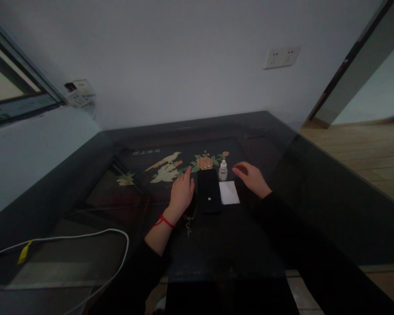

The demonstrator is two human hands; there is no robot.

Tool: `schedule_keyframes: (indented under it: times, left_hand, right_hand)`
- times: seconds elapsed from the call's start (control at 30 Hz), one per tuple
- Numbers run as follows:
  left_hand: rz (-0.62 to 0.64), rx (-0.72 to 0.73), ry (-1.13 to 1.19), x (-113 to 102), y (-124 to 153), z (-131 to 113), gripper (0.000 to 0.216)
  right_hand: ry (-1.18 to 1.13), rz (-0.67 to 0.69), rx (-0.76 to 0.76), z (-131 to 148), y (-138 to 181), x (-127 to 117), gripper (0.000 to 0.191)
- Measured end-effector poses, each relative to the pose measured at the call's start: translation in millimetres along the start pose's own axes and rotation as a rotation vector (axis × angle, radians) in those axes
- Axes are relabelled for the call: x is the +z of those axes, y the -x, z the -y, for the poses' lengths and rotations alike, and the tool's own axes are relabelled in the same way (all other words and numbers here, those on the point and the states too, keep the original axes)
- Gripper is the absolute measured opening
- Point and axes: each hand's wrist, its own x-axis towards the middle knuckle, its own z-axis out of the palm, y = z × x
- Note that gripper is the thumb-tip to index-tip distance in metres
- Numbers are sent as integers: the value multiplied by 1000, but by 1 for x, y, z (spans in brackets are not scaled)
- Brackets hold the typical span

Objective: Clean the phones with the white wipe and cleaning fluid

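Note:
A black case [209, 191] lies flat on the dark glass-topped table [282, 210]. My left hand [181, 193] rests flat beside its left edge, fingers stretched out, a red string round the wrist. Right of the case lies a white cloth [229, 192], and behind that stands a small white dropper bottle [223, 170]. My right hand [251, 176] hovers just right of the bottle and cloth, fingers loosely curled and holding nothing I can see. Something small and metallic [188, 227] lies near my left wrist.
A white cable [85, 236] with a yellow tag [24, 253] loops over the table's left front. The tabletop shows a bird-and-flower inlay [170, 166]. Wall sockets [281, 57] sit on the back wall, and a doorway opens to the right.

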Motion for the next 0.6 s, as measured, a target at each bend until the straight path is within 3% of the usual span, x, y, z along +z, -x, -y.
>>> schedule_keyframes:
  times: [0.13, 0.27, 0.6]
  left_hand:
    - [-27, -54, 3, -14, -7, 15, 44]
    - [1, -79, 24, -16, -6, 19, 43]
    - [10, -27, 183, -3, -4, 15, 48]
  right_hand:
    - [53, 18, 68, -16, 7, -22, 27]
    - [89, 35, 91, -19, 12, -21, 25]
    - [31, 118, 49, 16, 25, -16, 23]
